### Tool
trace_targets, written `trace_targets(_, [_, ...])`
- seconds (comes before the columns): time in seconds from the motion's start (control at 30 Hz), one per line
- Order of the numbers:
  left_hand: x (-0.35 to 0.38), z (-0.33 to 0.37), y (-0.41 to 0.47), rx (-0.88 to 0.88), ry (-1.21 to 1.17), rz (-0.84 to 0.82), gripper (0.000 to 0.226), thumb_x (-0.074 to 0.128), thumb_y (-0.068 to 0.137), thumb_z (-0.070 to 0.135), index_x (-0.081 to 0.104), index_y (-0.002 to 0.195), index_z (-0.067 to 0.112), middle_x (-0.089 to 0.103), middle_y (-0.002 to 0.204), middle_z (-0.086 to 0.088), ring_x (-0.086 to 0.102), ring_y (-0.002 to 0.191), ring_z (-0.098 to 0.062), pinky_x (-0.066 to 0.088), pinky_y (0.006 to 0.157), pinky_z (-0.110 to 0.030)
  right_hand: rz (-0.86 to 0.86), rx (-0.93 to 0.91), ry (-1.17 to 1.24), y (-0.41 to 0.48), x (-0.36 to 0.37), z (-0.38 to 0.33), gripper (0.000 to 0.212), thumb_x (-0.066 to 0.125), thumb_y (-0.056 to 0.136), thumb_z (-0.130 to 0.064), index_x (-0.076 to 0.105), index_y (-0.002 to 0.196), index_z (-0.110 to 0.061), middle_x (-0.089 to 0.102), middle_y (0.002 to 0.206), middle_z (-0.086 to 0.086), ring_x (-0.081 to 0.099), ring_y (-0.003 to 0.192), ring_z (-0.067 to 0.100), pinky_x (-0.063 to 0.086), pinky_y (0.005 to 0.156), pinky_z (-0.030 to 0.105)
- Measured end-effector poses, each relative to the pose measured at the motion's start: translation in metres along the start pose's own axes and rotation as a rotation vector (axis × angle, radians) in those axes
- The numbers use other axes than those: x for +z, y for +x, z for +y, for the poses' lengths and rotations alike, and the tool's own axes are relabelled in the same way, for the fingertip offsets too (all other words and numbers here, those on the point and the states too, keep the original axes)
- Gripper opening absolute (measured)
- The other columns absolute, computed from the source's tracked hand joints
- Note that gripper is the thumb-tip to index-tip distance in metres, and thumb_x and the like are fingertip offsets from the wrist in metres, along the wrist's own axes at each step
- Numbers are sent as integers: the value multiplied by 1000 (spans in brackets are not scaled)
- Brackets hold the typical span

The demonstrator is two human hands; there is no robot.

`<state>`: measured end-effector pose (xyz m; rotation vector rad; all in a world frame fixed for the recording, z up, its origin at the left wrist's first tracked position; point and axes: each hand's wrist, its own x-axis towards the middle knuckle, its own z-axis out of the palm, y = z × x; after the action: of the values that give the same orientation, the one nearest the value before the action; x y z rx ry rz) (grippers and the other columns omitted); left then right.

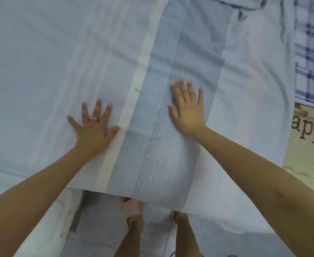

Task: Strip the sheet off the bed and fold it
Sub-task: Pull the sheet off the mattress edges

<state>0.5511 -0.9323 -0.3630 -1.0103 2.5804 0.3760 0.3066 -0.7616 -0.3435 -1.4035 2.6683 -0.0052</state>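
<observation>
The sheet (60, 62) is pale blue-white with a cream stripe and a wide grey-blue band running away from me. It lies spread flat over the bed, and its near edge hangs over the bed's side above my feet. My left hand (93, 123) lies flat on the pale part just left of the cream stripe, fingers spread, a ring on one finger. My right hand (187, 106) presses flat on the grey-blue band, fingers straight and close together. Neither hand grips any cloth.
A blue-and-white checked cloth (311, 52) lies at the far right. Below it is a cream surface with brown letters (308, 134). A bunched grey-blue fabric (245, 4) sits at the top edge. My bare feet stand on a grey tiled floor (100, 219) by the bed.
</observation>
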Motion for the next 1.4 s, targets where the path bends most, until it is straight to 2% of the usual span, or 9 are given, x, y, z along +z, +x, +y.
trace_targets(0.13, [2,-9,7,-9,6,75,80,10,80,68,5,150,30,-5,159,1,-9,144,-35,-5,102,-72,-37,-889,-47,-19,30,-74,53,33,94,-38,40,143,-20,38,149,2,34,138,25,16,112,57])
trace_targets(0.2, [0,-20,14,-77,-14,129,76,12,84,63,8,151,27,0,159,-2,-5,144,-36,-3,102,-72,-103,-1006,-100,-6,45,-85,53,28,94,-45,38,143,-28,37,150,-3,33,139,23,14,111,59])
trace_targets(0.43, [8,-48,24,-113,-18,268,71,23,86,52,14,151,24,13,158,-4,4,143,-40,-2,99,-74,-145,-97,-84,136,14,-20,65,19,89,-69,-3,146,-47,-8,157,-16,-8,146,26,-7,103,70])
trace_targets(0.57, [6,-48,24,-124,-1,238,71,24,85,51,21,150,21,17,157,-6,9,142,-42,2,97,-76,-204,341,-13,165,-4,-30,71,17,91,-66,-9,149,-34,-14,158,-8,-11,145,30,-6,106,70])
trace_targets(0.67, [4,-48,25,-126,28,218,71,24,85,50,23,150,21,17,157,-5,11,143,-41,4,98,-76,-18,-33,-14,154,1,-84,64,28,96,-46,13,152,-17,9,159,2,6,146,29,-8,112,60])
trace_targets(0.8, [3,-53,26,-124,15,273,69,31,84,49,29,148,22,20,156,-5,17,142,-40,7,100,-75,-73,-620,-19,156,22,-169,56,25,94,-46,30,147,-29,26,155,-4,23,143,23,6,112,59])
trace_targets(1.03, [-16,-127,84,-129,66,432,70,30,83,56,29,147,26,26,154,-1,19,141,-38,8,100,-76,-4,-283,-15,294,27,-236,61,13,94,-57,-6,149,-39,-9,159,-8,-9,145,29,-12,109,63])
trace_targets(1.23, [-83,-279,189,-586,-10,502,77,6,80,68,5,150,35,4,159,3,-4,145,-33,-5,102,-74,119,-143,32,384,27,-282,62,17,95,-50,-1,151,-32,-4,159,-3,-2,146,27,-6,115,53])
trace_targets(1.4, [-113,-314,238,-615,2,480,78,9,80,68,3,150,34,5,159,2,-2,145,-29,-4,103,-74,167,-91,63,442,19,-299,65,24,93,-44,3,152,-26,2,160,0,4,146,22,-2,118,45])
